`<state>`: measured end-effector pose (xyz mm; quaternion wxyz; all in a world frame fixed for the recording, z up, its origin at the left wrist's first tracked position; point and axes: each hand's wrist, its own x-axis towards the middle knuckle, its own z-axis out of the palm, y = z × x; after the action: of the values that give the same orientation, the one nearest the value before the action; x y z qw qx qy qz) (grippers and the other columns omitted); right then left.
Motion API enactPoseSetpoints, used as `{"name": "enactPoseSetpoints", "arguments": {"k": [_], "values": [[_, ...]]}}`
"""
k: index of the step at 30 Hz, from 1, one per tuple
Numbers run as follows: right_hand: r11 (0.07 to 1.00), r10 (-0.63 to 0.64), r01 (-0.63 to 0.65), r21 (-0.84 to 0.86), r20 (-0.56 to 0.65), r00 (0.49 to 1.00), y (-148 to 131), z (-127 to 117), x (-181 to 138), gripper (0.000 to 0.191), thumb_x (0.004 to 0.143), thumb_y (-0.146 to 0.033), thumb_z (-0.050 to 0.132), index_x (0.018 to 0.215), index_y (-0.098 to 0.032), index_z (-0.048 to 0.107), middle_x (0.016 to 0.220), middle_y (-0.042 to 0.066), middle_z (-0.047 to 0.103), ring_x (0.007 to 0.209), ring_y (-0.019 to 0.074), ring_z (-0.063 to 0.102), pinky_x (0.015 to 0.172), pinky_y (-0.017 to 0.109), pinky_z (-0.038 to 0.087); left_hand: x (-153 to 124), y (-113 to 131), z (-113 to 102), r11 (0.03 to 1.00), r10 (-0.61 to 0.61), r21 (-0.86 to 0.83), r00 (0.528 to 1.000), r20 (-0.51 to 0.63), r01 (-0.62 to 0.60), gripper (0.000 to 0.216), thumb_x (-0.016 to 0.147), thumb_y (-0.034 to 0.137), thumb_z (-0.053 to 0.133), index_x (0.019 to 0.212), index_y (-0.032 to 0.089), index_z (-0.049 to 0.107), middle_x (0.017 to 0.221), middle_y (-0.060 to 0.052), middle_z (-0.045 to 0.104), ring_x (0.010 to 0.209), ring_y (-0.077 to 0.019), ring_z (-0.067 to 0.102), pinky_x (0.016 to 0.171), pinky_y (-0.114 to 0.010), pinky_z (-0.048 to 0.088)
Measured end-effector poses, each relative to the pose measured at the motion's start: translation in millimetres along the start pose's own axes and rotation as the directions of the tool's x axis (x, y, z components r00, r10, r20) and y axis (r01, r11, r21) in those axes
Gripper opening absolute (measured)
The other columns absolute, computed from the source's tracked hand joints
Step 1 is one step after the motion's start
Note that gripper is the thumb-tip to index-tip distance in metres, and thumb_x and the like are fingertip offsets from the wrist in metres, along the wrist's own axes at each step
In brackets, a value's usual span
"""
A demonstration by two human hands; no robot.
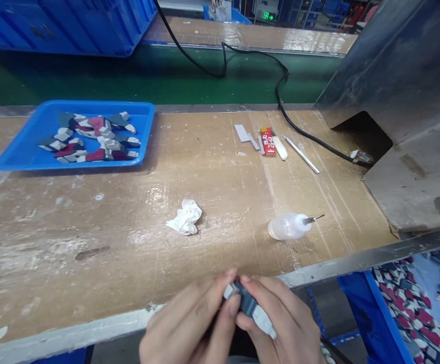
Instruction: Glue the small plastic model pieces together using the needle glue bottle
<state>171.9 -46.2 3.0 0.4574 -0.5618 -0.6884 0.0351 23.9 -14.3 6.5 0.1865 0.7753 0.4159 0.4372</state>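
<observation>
Between the fingertips of both hands, at the table's near edge, is a small grey and white moulded part (pixel 247 302). My left hand (pixel 195 316) pinches its white, block-like end. My right hand (pixel 280 313) grips the part along its dark grey middle and pale far end. The fingers partly cover it, so its full shape is hidden. Beyond the hands lie a crumpled white tissue (pixel 186 217) and, on its side, a translucent squeeze bottle (pixel 288 226) with a thin metal tip pointing right.
A blue tray (pixel 11 157) at the left holds several grey, white and red parts. Farther back lie a red packet (pixel 268 141), pale strips, and a silver craft knife (pixel 301 154). A metal housing (pixel 386 111) and black cable stand right. A blue bin (pixel 379 318) of parts is below.
</observation>
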Motion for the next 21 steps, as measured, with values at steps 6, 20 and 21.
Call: {"name": "enactPoseSetpoints", "arguments": {"k": [6, 20, 21], "values": [[0.997, -0.054, 0.061, -0.050, 0.118, 0.991, 16.5, -14.6, 12.9, 0.047, 0.094, -0.058, 0.057, 0.105, -0.013, 0.067, 0.086, 0.006, 0.077, 0.078, 0.0179, 0.074, 0.073, 0.025, 0.062, 21.4, -39.9, -21.2, 0.999, -0.010, -0.039, 0.967, 0.255, 0.020, 0.019, 0.099, 0.018, 0.057, 0.114, 0.024, 0.065, 0.107, 0.002, 0.076, 0.096, -0.0075, 0.073, 0.093, -0.012, 0.054], [0.839, 0.538, -0.542, 0.044, 0.078, 0.839, 63.0, -27.5, 18.2, 0.061, 0.082, -0.049, 0.077, 0.135, -0.029, 0.054, 0.127, 0.009, 0.065, 0.106, 0.0248, 0.069, 0.073, 0.032, 0.062, 3.2, -32.7, -16.1, 0.983, -0.133, 0.140, 0.989, 0.064, 0.123, 0.025, 0.095, 0.021, 0.065, 0.120, 0.022, 0.065, 0.103, -0.004, 0.073, 0.089, -0.0151, 0.074, 0.079, -0.021, 0.062], [0.841, 0.536, -0.540, 0.022, 0.101, 0.838, 64.0, -24.1, 21.6, 0.056, 0.084, -0.049, 0.074, 0.133, -0.029, 0.056, 0.126, 0.008, 0.067, 0.107, 0.0248, 0.070, 0.075, 0.032, 0.063, 1.3, -33.0, -14.6, 0.974, -0.146, 0.179, 0.989, 0.025, 0.139, 0.024, 0.095, 0.023, 0.065, 0.119, 0.021, 0.065, 0.101, -0.003, 0.075, 0.085, -0.0155, 0.075, 0.078, -0.022, 0.063]]}}
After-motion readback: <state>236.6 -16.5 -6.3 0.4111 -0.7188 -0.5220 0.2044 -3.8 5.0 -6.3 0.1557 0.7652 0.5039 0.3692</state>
